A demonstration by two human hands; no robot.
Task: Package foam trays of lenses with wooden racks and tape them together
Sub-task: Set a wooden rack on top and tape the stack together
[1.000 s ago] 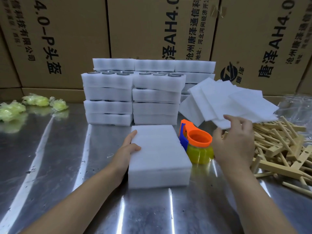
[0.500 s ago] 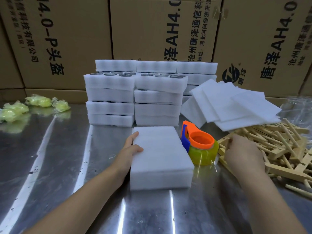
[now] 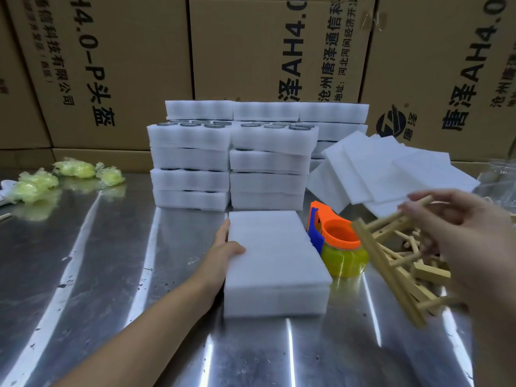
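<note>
Right hand (image 3: 458, 236), right of frame: fingers (image 3: 418, 201) curled round the upper end of one rack (image 3: 386, 275). The rack hangs tilted and blurred, long bar lowest, over the rack pile (image 3: 427, 270).

Left hand (image 3: 223, 252), centre: fingers straight against the tray's (image 3: 273, 258) left side, thumb on its top, gripping nothing. The tray sits centre frame on the worktop (image 3: 111, 275), with the tape dispenser (image 3: 335, 241) just beside its right edge.

Step in hand, as judged: rack to tray.
- Carry the rack over the dispenser, not through it.
- Level it before contact; a leading corner would likely dent the foam.
- Brace with your left hand so the tray cannot slide.
- Square the rack to the tray edges before you tape.
</note>
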